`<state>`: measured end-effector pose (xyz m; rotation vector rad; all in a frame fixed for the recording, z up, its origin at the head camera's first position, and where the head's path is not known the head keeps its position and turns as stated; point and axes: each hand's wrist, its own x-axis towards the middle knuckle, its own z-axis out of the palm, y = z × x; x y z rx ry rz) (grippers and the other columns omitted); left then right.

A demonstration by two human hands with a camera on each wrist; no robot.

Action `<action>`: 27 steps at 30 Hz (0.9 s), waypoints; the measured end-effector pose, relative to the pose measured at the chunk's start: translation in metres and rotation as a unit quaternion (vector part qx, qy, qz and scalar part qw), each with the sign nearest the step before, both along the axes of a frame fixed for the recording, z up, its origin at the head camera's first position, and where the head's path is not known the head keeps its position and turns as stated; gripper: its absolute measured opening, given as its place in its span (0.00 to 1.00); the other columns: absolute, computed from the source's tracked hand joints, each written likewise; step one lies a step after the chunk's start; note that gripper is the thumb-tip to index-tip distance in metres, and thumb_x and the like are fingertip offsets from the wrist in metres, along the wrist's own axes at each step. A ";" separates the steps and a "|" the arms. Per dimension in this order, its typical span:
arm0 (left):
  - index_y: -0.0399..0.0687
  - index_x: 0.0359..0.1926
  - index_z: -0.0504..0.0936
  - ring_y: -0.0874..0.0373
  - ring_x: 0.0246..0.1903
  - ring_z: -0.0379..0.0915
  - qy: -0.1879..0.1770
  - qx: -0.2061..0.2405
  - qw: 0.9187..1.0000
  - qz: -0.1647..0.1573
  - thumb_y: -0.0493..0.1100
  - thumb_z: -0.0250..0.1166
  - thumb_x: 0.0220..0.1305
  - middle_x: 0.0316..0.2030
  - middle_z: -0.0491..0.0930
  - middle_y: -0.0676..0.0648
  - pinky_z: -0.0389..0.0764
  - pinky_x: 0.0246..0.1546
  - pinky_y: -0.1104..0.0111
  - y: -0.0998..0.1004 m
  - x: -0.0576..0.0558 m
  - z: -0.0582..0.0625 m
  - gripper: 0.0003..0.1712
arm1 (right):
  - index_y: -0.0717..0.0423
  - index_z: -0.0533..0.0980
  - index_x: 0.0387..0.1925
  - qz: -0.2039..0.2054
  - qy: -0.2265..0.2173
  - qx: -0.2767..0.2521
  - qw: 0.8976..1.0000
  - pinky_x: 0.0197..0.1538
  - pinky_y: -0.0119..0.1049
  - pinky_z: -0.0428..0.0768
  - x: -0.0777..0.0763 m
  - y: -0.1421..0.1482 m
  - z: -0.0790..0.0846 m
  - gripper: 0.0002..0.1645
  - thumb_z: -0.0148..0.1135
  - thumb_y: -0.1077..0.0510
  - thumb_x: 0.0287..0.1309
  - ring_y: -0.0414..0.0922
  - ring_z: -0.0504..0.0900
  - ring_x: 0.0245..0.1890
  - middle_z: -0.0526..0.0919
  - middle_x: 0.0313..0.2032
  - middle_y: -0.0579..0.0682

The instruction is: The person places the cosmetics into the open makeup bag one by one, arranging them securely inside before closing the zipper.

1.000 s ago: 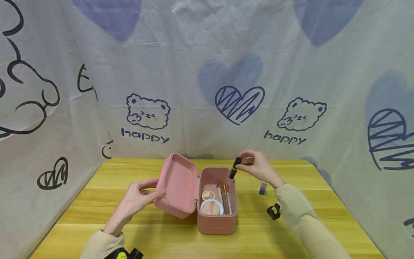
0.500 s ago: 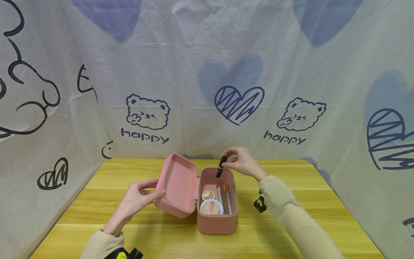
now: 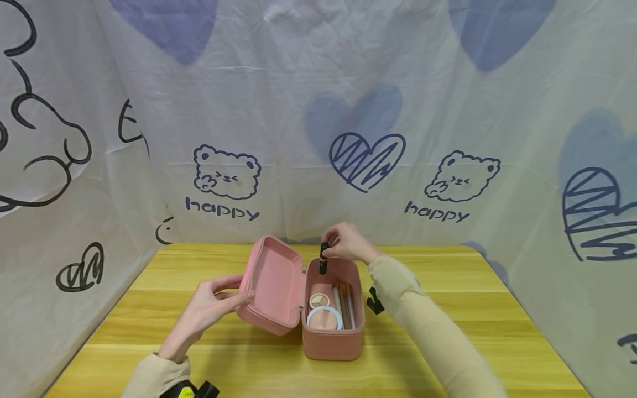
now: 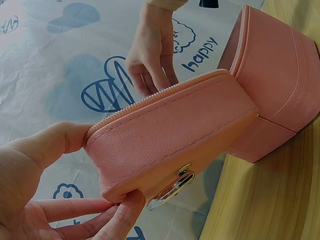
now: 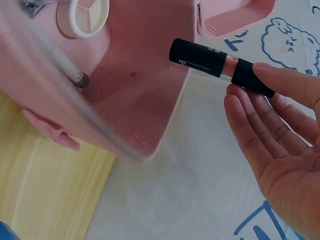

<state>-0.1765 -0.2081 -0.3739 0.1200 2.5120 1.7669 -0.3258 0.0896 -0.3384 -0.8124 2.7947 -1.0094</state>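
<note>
A pink makeup case (image 3: 332, 347) stands on the table with its lid (image 3: 276, 282) swung out to the left. My left hand (image 3: 211, 303) grips the lid's outer end, thumb on the rim and fingers beneath it in the left wrist view. Over the far end of the case, my right hand (image 3: 350, 243) pinches a black lipstick (image 5: 222, 66) with a clear, coral-tinted band. It points steeply down, its lower end overlapping the case's back wall in the head view. Inside lie a round white-rimmed compact (image 3: 324, 319), a small three-section palette (image 3: 319, 300) and several makeup brushes (image 3: 343, 307).
The case sits on a wooden table (image 3: 214, 337), with a printed cloth (image 3: 298, 121) hanging behind. Blue shows from a partly cut-off thing (image 5: 6, 233) at the right wrist view's lower left corner. A black wrist camera (image 3: 375, 301) hangs by the right sleeve.
My right hand has carried the lipstick leftward from the case's right rim to its far left corner, turning it more upright. The left hand and lid have stayed put.
</note>
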 end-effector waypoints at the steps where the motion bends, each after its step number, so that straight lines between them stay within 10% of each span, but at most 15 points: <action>1: 0.28 0.70 0.66 0.47 0.55 0.82 0.000 -0.001 1.000 0.000 0.46 0.68 0.66 0.66 0.72 0.29 0.84 0.50 0.63 0.000 0.000 0.000 0.39 | 0.62 0.82 0.40 0.001 -0.001 0.008 1.000 0.48 0.38 0.85 -0.002 -0.003 0.000 0.11 0.72 0.66 0.53 0.48 0.87 0.39 0.88 0.38 0.56; 27: 0.29 0.69 0.68 0.47 0.53 0.83 0.000 0.011 1.000 0.008 0.46 0.69 0.64 0.64 0.74 0.30 0.84 0.49 0.66 0.001 0.001 0.000 0.38 | 0.58 0.86 0.29 -0.026 0.085 0.143 0.986 0.48 0.44 0.82 -0.010 -0.033 -0.032 0.04 0.75 0.65 0.49 0.51 0.82 0.37 0.88 0.33 0.53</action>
